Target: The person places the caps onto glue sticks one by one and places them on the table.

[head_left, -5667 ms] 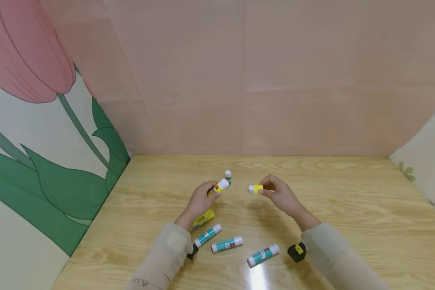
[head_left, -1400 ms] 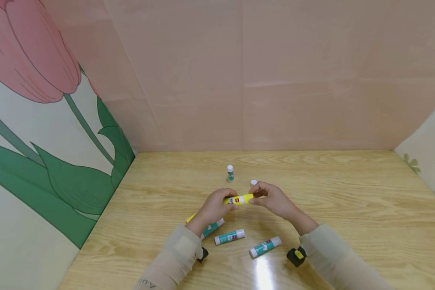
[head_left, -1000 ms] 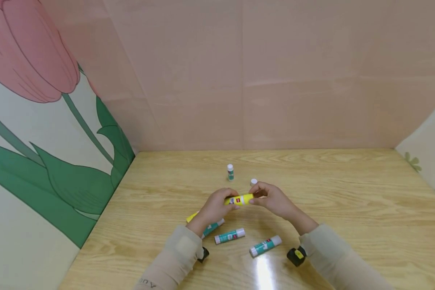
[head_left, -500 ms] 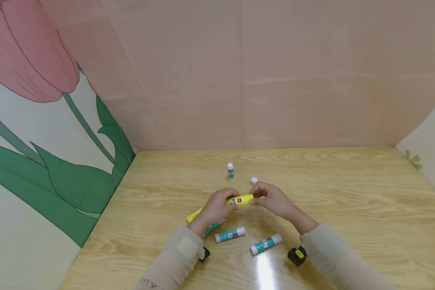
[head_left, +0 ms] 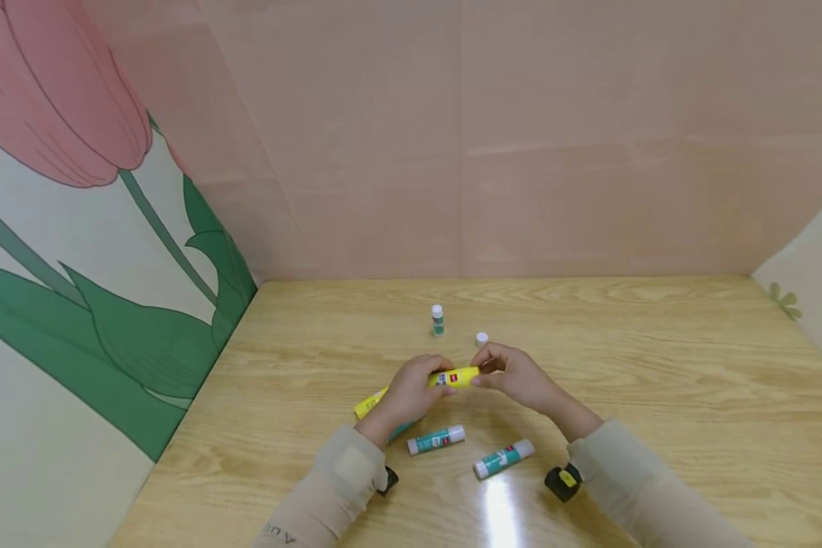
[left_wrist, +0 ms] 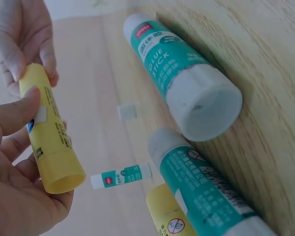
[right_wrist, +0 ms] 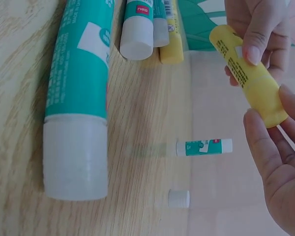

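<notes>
A yellow glue stick (head_left: 457,377) is held above the table, lying nearly level between both hands. My left hand (head_left: 411,390) grips its body, with the thumb along the side, as the left wrist view shows. At the other end, the fingertips of my right hand (head_left: 520,378) pinch the yellow cap (left_wrist: 33,76). No white band shows between cap and body. Behind the hands, a small white cap (head_left: 482,339) rests on the table and a small teal glue stick (head_left: 438,321) stands upright.
Two teal glue sticks, one in the middle (head_left: 436,440) and one at the right (head_left: 503,459), lie in front of the hands. Another yellow glue stick (head_left: 370,403) and another teal one (head_left: 403,430) lie partly hidden by the left hand and wrist. A pink-covered wall (head_left: 493,190) rises behind the table.
Earlier the hands were apart, the left with the uncapped glue stick, the right with the yellow cap. They came together, and the white band between cap and body has narrowed out of sight.
</notes>
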A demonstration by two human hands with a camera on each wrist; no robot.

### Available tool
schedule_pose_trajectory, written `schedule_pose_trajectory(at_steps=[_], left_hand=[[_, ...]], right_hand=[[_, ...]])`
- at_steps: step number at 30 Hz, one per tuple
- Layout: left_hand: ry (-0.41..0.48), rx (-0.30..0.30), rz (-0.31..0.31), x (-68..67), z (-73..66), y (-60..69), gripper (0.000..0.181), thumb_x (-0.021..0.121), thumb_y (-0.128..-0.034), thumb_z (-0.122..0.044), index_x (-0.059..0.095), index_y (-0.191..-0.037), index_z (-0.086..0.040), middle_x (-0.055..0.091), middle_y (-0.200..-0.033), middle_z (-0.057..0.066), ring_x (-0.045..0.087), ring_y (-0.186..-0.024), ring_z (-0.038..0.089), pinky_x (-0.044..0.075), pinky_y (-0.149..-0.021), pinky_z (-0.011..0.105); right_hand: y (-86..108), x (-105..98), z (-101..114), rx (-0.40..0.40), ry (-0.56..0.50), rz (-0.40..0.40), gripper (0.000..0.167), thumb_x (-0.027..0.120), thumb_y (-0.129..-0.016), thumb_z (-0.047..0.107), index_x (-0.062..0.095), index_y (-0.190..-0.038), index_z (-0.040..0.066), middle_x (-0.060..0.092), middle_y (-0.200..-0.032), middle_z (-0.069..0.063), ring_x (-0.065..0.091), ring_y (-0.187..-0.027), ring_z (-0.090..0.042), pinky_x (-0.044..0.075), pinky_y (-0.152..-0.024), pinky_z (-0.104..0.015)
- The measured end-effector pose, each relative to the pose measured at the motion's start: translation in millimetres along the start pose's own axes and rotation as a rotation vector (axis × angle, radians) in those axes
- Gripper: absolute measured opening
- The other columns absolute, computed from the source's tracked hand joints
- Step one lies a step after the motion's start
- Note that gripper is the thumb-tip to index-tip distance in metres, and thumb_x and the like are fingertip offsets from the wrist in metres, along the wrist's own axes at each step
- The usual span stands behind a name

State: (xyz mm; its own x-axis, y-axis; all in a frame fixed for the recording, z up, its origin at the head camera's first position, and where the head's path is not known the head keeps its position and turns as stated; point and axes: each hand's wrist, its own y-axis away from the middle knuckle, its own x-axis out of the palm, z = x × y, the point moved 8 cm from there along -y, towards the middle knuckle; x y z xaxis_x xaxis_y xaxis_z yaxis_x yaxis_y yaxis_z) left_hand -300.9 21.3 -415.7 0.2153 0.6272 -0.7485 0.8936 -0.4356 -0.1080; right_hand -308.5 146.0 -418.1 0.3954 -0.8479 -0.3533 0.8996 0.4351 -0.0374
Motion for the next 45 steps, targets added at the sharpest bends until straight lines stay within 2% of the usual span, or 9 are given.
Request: schedule_pose_trajectory(at_steps=[9, 15, 20, 27, 36, 40, 45], left_hand=[[-0.066, 0.016, -0.050, -5.1, -6.9, 2.1, 0.025, 0.068, -0.0734, -0.017, 0.061, -0.096, -0.011, 0.057, -0.089, -0.005, 0.049, -0.080, 0.008, 0.040, -0.073, 0.023], [-0.093, -0.026, -0.036, -2.1, -7.1, 3.0, 0.025, 0.068, -0.0730, -0.017, 0.061, -0.096, -0.011, 0.057, -0.087, -0.006, 0.048, -0.077, 0.007, 0.040, -0.070, 0.022], [-0.090, -0.033, -0.059, -2.7, -8.1, 2.7, 0.025, 0.068, -0.0735, -0.018, 0.061, -0.096, -0.011, 0.057, -0.087, -0.005, 0.049, -0.077, 0.007, 0.040, -0.069, 0.022], [-0.100, -0.035, -0.071, 2.7, -4.9, 5.1, 0.024, 0.068, -0.0735, -0.021, 0.061, -0.096, -0.013, 0.057, -0.086, -0.007, 0.049, -0.075, 0.006, 0.040, -0.067, 0.021], [-0.140, -0.030, -0.091, 14.0, -1.1, 15.6, 0.025, 0.068, -0.0744, -0.025, 0.061, -0.096, -0.014, 0.057, -0.089, -0.007, 0.050, -0.078, 0.006, 0.042, -0.067, 0.022], [-0.153, -0.040, -0.071, 16.8, 0.0, 18.9, 0.025, 0.066, -0.0758, -0.025, 0.060, -0.097, -0.013, 0.058, -0.091, -0.005, 0.051, -0.078, 0.006, 0.042, -0.067, 0.023], [-0.163, -0.051, -0.035, 20.8, 2.5, 22.3, 0.026, 0.065, -0.0764, -0.027, 0.060, -0.098, -0.014, 0.057, -0.085, -0.006, 0.047, -0.070, 0.003, 0.040, -0.061, 0.019]], right_hand=[[1.9, 1.4, 1.1, 0.012, 0.009, -0.047, 0.015, 0.064, -0.076, 0.007, 0.055, -0.088, 0.003, 0.053, -0.094, -0.010, 0.054, -0.085, -0.024, 0.047, -0.069, -0.030], [3.2, 3.8, -3.2, 0.026, 0.000, -0.065, 0.013, 0.062, -0.077, 0.001, 0.055, -0.088, 0.000, 0.054, -0.092, -0.011, 0.054, -0.081, -0.023, 0.047, -0.068, -0.029], [2.4, 1.2, -2.2, 0.038, -0.019, -0.082, 0.013, 0.062, -0.077, 0.003, 0.056, -0.088, 0.000, 0.054, -0.092, -0.012, 0.055, -0.081, -0.022, 0.047, -0.070, -0.033], [4.6, 0.4, -2.5, 0.048, -0.015, -0.069, 0.014, 0.062, -0.078, 0.003, 0.056, -0.090, -0.001, 0.055, -0.089, -0.011, 0.053, -0.079, -0.021, 0.046, -0.069, -0.029], [11.6, 3.0, -10.1, 0.065, 0.010, -0.039, 0.020, 0.061, -0.079, 0.008, 0.056, -0.096, -0.001, 0.055, -0.092, -0.010, 0.052, -0.085, -0.026, 0.044, -0.070, -0.032], [13.2, -3.4, -15.0, 0.073, 0.021, -0.056, 0.025, 0.061, -0.080, 0.014, 0.055, -0.098, -0.003, 0.055, -0.092, -0.010, 0.051, -0.084, -0.023, 0.044, -0.071, -0.035], [15.4, -10.1, -22.7, 0.087, 0.029, -0.070, 0.026, 0.060, -0.081, 0.014, 0.054, -0.098, -0.004, 0.055, -0.094, -0.012, 0.052, -0.086, -0.023, 0.045, -0.072, -0.036]])
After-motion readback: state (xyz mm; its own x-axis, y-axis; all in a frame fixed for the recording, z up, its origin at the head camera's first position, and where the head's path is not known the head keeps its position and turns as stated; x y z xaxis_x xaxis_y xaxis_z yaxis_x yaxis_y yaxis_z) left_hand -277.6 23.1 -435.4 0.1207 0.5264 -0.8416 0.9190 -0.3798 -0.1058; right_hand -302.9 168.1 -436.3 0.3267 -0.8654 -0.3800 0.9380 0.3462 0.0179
